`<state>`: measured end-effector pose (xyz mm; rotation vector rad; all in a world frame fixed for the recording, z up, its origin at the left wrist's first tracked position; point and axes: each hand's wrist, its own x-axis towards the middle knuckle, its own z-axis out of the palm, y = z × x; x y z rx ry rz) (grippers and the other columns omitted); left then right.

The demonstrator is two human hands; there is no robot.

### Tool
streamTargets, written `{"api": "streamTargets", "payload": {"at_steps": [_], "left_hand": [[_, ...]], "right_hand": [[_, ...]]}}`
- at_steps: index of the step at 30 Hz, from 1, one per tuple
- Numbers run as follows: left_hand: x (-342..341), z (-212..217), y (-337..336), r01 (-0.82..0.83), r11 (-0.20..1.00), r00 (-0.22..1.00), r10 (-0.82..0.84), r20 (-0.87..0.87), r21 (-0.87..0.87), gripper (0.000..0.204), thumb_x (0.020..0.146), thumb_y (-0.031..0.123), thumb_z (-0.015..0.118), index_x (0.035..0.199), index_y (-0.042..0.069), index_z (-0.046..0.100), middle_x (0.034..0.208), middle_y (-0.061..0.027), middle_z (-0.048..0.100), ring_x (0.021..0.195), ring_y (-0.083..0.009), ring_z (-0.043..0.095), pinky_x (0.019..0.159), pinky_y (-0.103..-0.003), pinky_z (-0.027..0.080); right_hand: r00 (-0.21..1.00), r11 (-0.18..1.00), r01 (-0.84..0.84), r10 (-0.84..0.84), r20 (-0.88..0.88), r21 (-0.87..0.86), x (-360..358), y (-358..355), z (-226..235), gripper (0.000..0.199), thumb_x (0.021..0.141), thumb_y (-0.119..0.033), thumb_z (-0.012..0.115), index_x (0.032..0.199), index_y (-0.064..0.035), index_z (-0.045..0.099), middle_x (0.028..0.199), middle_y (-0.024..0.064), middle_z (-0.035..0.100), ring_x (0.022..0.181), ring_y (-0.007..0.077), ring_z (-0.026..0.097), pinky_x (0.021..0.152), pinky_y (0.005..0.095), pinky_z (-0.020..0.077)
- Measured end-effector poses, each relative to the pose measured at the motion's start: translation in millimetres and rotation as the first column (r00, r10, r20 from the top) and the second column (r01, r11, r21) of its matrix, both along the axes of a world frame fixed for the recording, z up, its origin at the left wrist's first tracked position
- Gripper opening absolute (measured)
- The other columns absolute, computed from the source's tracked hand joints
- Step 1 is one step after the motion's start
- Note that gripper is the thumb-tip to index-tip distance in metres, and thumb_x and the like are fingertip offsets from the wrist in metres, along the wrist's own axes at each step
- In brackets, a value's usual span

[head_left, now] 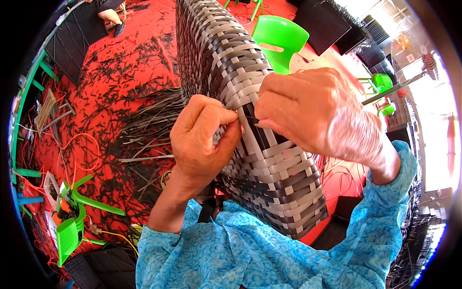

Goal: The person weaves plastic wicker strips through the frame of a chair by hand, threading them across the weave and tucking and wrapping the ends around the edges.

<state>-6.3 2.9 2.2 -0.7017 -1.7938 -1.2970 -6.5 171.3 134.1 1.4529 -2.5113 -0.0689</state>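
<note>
A tall woven panel (281, 168) in grey, black and silvery flat strips stands upright before me, its narrow edge toward me. On that edge, a stretch of the weave is open, with lengthwise strips over a dark frame. My left hand (199, 137) is closed in a pinch at the left side of this gap, thumb and forefinger on a thin strip. Across the gap, my right hand (317, 111) is closed too, its fingertips pinching at the same strip, which shows as a fine line between the hands. The curled fingers hide its ends.
A heap of long loose strips (151, 115) lies on the red floor (134, 38) left of the panel, among many dark scraps. Green plastic chairs (280, 41) stand beyond and at the right. Another green chair (71, 236) and orange cables are at lower left. A person's leg (111, 17) shows far left.
</note>
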Motion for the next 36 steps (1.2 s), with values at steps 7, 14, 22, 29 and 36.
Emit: {"api": "streamTargets", "payload": {"at_steps": [7,14,22,29,36], "left_hand": [[5.1,-3.7,1.4,0.020,0.999,0.993,-0.025,0.112,0.044,0.019,0.067,-0.008,0.069,0.080,0.003,0.060,0.075,-0.0077,0.055,0.063,-0.0170,0.055,0.053,-0.029,0.045],[12.1,-7.2,11.7,0.061,0.976,0.951,-0.120,0.285,0.207,0.021,0.068,-0.006,0.069,0.083,0.004,0.058,0.075,-0.0055,0.057,0.063,-0.0180,0.055,0.055,-0.029,0.040],[6.9,-20.8,6.6,-0.158,0.987,0.984,0.156,-0.086,-0.018,0.025,0.067,-0.007,0.068,0.085,0.006,0.056,0.077,-0.0091,0.059,0.063,-0.0255,0.057,0.057,-0.034,0.043],[16.8,-38.5,0.1,0.048,0.928,0.916,-0.188,0.354,0.369,0.021,0.077,-0.010,0.062,0.096,-0.001,0.058,0.082,-0.0118,0.061,0.065,-0.0169,0.062,0.059,-0.026,0.051],[10.8,-35.0,1.4,0.075,0.972,0.974,-0.119,0.195,0.221,0.022,0.078,-0.010,0.064,0.097,0.000,0.058,0.087,-0.0114,0.063,0.063,-0.0142,0.060,0.058,-0.025,0.050]], "right_hand": [[1.000,1.000,0.013,-0.013,0.014,-0.002,0.1,2.4,-5.1,0.019,0.074,-0.013,0.070,0.083,-0.0053,0.056,0.082,0.0076,0.052,0.061,0.0254,0.055,0.052,0.0353,0.0430],[0.995,1.000,0.024,-0.025,-0.096,-0.017,-3.1,1.8,-9.3,0.018,0.072,-0.012,0.067,0.083,-0.0051,0.055,0.084,0.0069,0.053,0.064,0.0246,0.056,0.054,0.0348,0.0440],[0.997,0.976,0.071,-0.074,-0.007,-0.208,-1.4,15.9,-13.3,0.018,0.077,-0.001,0.063,0.095,-0.0035,0.064,0.095,0.0107,0.061,0.085,0.0256,0.063,0.072,0.0336,0.0517],[0.914,0.806,0.356,-0.196,0.355,-0.472,11.7,39.3,-30.9,0.016,0.090,-0.007,0.061,0.105,-0.0014,0.063,0.099,0.0062,0.062,0.088,0.0105,0.060,0.070,0.0253,0.0488],[0.724,0.557,0.580,-0.018,0.689,-0.594,8.5,47.2,-61.8,0.016,0.090,-0.004,0.061,0.106,-0.0009,0.061,0.087,0.0043,0.066,0.076,0.0073,0.064,0.067,0.0236,0.0540]]}}
